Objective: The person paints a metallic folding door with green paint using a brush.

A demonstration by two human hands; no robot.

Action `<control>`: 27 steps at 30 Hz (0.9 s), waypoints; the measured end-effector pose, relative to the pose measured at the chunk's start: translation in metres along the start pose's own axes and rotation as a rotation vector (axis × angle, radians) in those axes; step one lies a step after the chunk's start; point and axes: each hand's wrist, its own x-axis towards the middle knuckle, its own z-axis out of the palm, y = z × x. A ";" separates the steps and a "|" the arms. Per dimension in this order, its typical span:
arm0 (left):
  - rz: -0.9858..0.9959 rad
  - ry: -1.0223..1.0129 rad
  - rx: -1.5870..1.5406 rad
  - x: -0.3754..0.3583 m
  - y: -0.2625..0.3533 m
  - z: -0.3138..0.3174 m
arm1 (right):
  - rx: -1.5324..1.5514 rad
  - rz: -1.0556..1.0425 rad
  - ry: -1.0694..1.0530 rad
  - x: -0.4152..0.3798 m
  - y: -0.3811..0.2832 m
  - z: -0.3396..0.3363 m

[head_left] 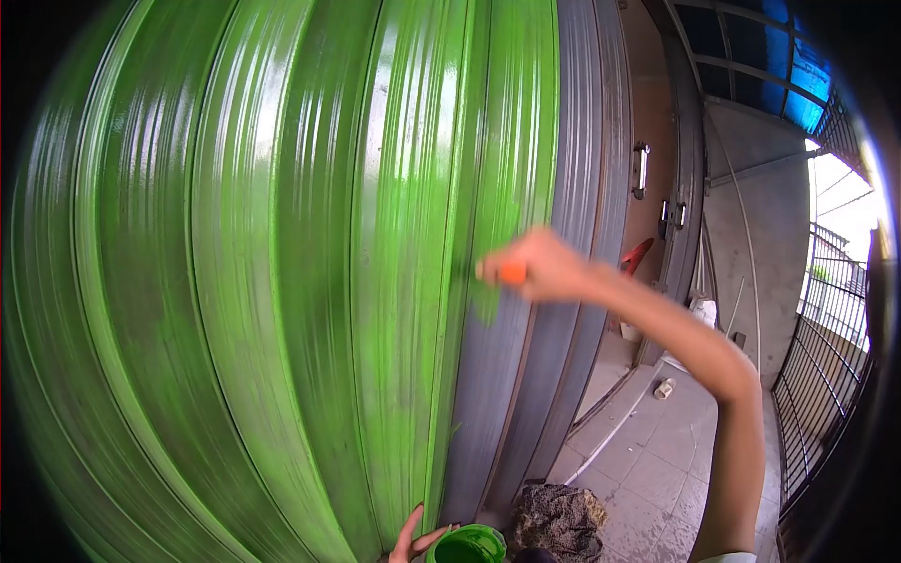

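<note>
My right hand [537, 266] is closed around the orange handle [512, 273] of a paintbrush, its bristles blurred against the ridged metal door panel. Wet green paint [404, 216] covers the panel to the left and above the brush. Below and to the right, the metal [488, 375] is still bare grey. At the bottom edge, my left hand [409, 542] grips the side of a small tub of green paint [466, 546]; thumb and a finger show by its rim, the rest is cut off.
A dark crumpled cloth or mat [560, 519] lies on the tiled floor [648, 469] beside the tub. Right of the panel is an open doorway with a door handle [640, 171]. A barred metal gate [821, 375] stands at far right, and a small pale object [664, 388] lies on the tiles.
</note>
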 end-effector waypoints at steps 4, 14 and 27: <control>0.017 -0.010 0.065 -0.001 -0.006 -0.001 | -0.285 -0.062 0.396 0.033 0.027 -0.049; 0.025 -0.014 0.104 -0.003 0.020 0.013 | -0.199 -0.191 -0.183 -0.115 -0.114 0.177; 0.062 -0.042 0.320 0.003 0.019 0.016 | -0.468 0.017 0.380 -0.015 -0.042 0.062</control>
